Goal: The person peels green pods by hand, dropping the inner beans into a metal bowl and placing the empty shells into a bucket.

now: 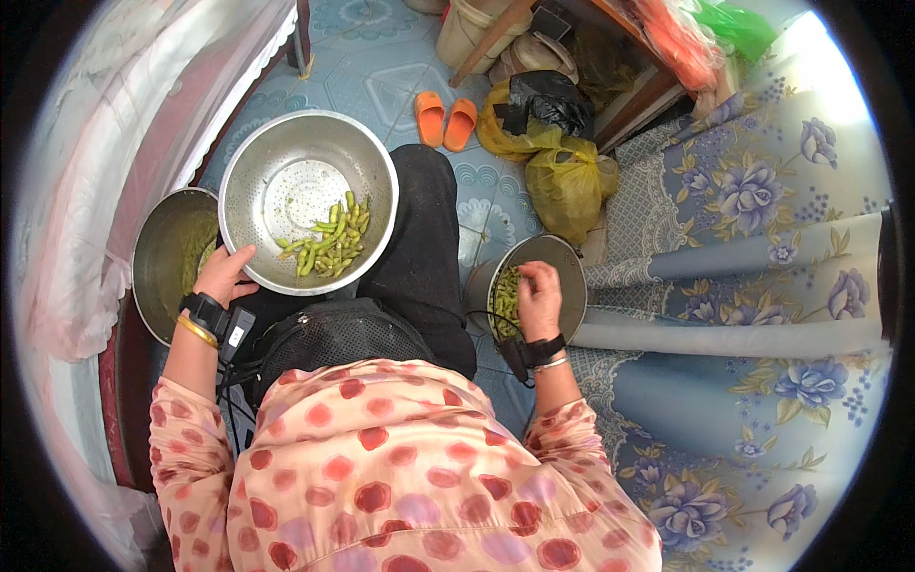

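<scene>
A steel colander rests on my lap, tilted so that its inside shows. Green soybean pods lie heaped on its lower right side. My left hand grips the colander's near-left rim, thumb over the edge. To the right, my right hand is over a metal pot on the floor, its fingers curled together; whatever they hold is hidden. More pods show inside that pot. Partly behind the colander, at the left, stands another metal pot with greenish contents.
Orange slippers lie on the blue tiled floor ahead. Yellow plastic bags and a black bag sit beyond the right pot. A flowered curtain hangs at the right, white netting at the left. A pale bucket stands farther off.
</scene>
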Available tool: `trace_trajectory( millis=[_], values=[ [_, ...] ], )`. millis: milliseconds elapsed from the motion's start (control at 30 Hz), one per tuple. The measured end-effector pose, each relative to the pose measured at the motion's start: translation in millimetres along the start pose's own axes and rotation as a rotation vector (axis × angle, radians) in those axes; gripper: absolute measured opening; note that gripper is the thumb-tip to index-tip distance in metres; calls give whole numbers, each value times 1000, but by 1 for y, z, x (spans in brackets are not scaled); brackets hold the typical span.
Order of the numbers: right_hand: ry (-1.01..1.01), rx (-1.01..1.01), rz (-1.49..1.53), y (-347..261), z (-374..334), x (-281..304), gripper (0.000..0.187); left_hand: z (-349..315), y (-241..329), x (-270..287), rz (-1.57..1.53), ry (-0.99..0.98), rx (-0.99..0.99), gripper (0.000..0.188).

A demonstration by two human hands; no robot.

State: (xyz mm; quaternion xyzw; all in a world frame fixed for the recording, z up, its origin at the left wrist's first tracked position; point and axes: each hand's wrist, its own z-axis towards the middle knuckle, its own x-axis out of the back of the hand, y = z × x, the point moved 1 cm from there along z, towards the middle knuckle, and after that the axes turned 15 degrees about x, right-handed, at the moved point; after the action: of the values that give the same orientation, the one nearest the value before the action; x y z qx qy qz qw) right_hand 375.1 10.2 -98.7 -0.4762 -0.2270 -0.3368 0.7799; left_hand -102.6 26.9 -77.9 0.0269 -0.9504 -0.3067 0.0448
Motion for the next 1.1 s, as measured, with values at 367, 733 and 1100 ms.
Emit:
trace_trajectory(
  millis=[367, 733, 1100],
  values=[
    [-323, -93, 169, -23, -38, -33, 14, 8, 0, -5, 40, -14, -107, 37],
    [-411, -308, 1106, -126, 52, -21, 49, -63, 26, -43, -34, -57, -447, 29],
    [-230, -583, 1270, -127, 44, -36, 27, -110, 33, -42, 49, -201, -568, 41]
  ],
)
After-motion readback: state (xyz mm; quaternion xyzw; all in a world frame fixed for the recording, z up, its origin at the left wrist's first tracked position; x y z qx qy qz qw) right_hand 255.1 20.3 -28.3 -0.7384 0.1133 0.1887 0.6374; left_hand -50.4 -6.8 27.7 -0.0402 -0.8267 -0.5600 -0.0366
